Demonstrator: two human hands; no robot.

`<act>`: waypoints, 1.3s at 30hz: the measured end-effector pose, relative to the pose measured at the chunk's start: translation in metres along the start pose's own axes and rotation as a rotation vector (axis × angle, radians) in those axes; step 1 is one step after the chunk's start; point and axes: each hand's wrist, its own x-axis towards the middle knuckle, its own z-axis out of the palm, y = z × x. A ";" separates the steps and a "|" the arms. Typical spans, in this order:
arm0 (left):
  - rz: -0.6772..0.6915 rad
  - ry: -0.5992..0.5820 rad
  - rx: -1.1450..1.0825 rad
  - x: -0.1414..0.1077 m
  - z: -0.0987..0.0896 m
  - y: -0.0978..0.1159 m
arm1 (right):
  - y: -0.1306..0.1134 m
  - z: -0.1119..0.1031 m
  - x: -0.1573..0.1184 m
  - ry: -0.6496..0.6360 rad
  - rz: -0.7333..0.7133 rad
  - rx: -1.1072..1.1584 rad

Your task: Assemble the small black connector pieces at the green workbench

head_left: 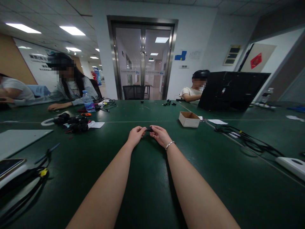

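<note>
A small black piece (pixel 149 129) is pinched between my two hands above the green table (pixel 147 178); it is too small to tell its kind. At its left end the thumb and fingers of my left hand (pixel 137 135) close on it. My right hand (pixel 160 135), with a silver bracelet (pixel 170 145) at the wrist, grips the right end. Both forearms reach forward over the tabletop. To the right and a little beyond my hands stands an open cardboard box (pixel 189 121); its inside bottom is hidden from here.
Black cable bundles lie at the right (pixel 247 140) and near left (pixel 40 178). Several black parts (pixel 76 122) sit left, by a water bottle (pixel 88 101). Smaller black pieces (pixel 168 102) lie at the far side. A large black case (pixel 231 90) stands far right. People sit across the table.
</note>
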 end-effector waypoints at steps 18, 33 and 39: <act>-0.142 0.096 0.231 -0.003 -0.002 0.012 | 0.000 -0.001 -0.002 -0.120 -0.007 -0.029; -0.041 0.052 0.092 0.001 -0.001 -0.002 | -0.001 0.000 -0.001 -0.061 0.012 -0.022; -0.035 -0.008 -0.018 0.003 0.001 -0.003 | 0.000 0.000 0.002 -0.016 0.019 -0.005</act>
